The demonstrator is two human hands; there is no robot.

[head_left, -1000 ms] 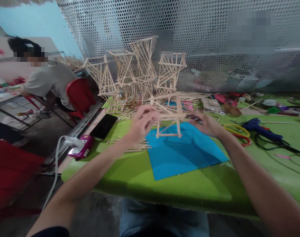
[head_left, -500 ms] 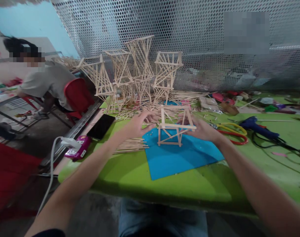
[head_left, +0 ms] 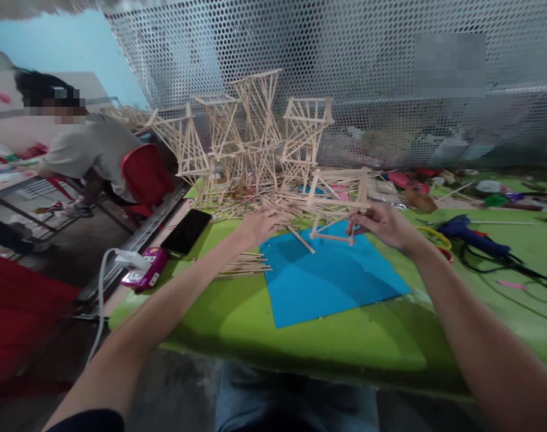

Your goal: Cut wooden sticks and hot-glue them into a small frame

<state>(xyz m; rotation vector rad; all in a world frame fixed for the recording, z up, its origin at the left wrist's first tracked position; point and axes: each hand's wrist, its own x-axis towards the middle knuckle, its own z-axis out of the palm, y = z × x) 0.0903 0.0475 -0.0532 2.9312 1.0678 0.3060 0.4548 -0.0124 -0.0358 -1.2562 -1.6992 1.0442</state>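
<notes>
My right hand [head_left: 381, 225] is closed on a small cube-shaped frame of wooden sticks [head_left: 338, 204], holding it tilted above the far edge of a blue sheet [head_left: 331, 276]. My left hand [head_left: 259, 227] has reached into the pile of loose sticks [head_left: 264, 207] at the sheet's far left corner; its fingers are curled there, and a single stick [head_left: 301, 239] lies slanting just right of it. Whether the left hand grips a stick is not visible.
Several tall stick towers [head_left: 255, 135] stand behind the pile against a perforated metal screen. A bundle of sticks [head_left: 244, 266], a black phone [head_left: 187, 231] and a pink power strip [head_left: 142, 270] lie left. A blue glue gun [head_left: 474, 237] and scissors lie right. Another person sits far left.
My left hand has let go of the frame and moved to the stick pile. My right hand has carried the frame up and to the right, tilting it.
</notes>
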